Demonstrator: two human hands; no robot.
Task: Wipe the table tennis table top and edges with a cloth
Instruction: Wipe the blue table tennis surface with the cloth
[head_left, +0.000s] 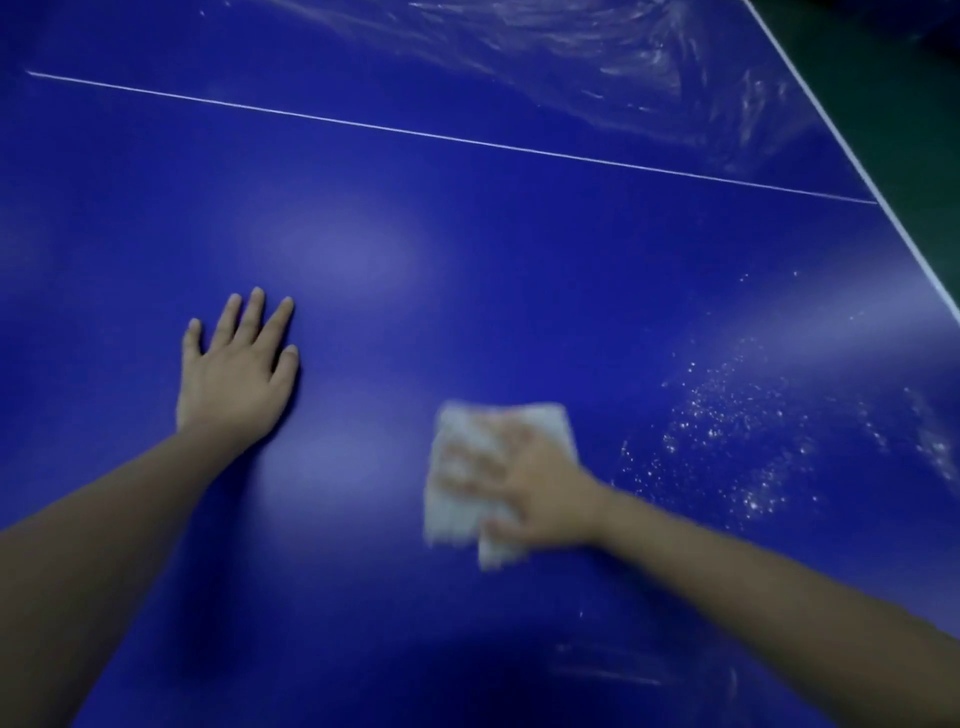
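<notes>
The blue tabletop (467, 260) fills the view. The left hand (236, 382) lies flat on it, palm down. Its fingers are straight and spread, and they point at the far side. It holds nothing.

The right hand (540, 493) presses down on a white cloth (454, 519). The fingers look flat and spread on top of it, but this hand is blurry.

The cloth lies flat on the tabletop, to the right of the left hand and well apart from it. Its long side runs from near to far, tipped a little.

Wet white specks (727, 431) sit between the cloth and the right edge. A thin white line (452, 137) crosses the tabletop farther away. Past it, shiny wet streaks (597, 52) show near the far right corner. A white stripe (831, 130) runs along the right edge.
</notes>
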